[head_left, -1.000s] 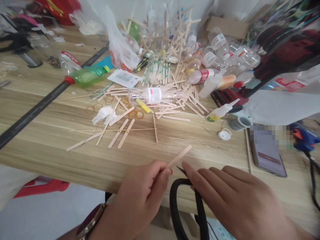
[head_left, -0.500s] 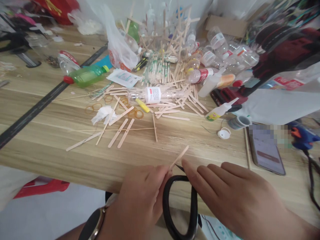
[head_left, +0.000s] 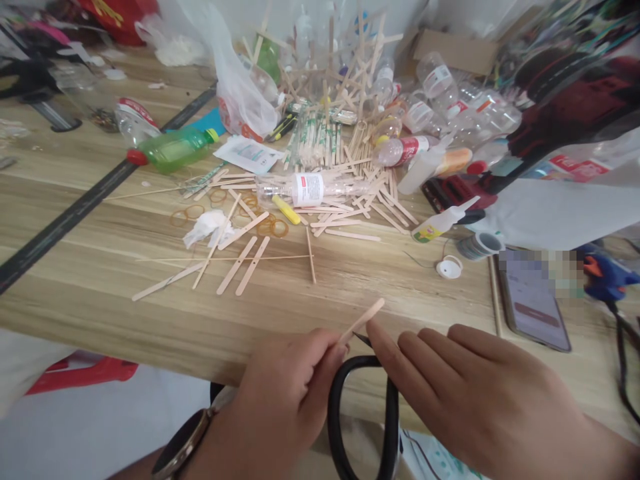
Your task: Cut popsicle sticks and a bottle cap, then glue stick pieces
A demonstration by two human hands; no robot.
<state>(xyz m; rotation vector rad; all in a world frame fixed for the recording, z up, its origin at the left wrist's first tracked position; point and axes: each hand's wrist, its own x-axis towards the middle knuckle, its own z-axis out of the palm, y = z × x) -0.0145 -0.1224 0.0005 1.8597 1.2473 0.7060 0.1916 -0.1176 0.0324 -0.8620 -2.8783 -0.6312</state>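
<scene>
A wooden craft stick (head_left: 369, 316) is pinched between the thumb and fingers of my left hand (head_left: 295, 380), its far end sticking out up and to the right. My right hand (head_left: 465, 387) grips a pair of scissors (head_left: 334, 407); one black handle loop hangs below, between the two hands. The dark pointed blade tip is against or just beneath the stick, near my left fingertips; I cannot tell whether it touches. Two craft sticks with a dark spot in the middle lie side by side on the table, and a thin skewer (head_left: 225, 258) passes across them.
A clear labelled bottle (head_left: 307, 190) lies among loose craft sticks and rubber bands. A glue bottle (head_left: 435, 227), a spool (head_left: 480, 245) and a phone (head_left: 534, 300) are on the right. A green bottle (head_left: 175, 150) rests across a black strip at left. Behind stand many plastic bottles.
The craft stick and my left hand have shifted slightly right, and the stick lies a little flatter. The scissors' handle has moved slightly right and down with my right hand.
</scene>
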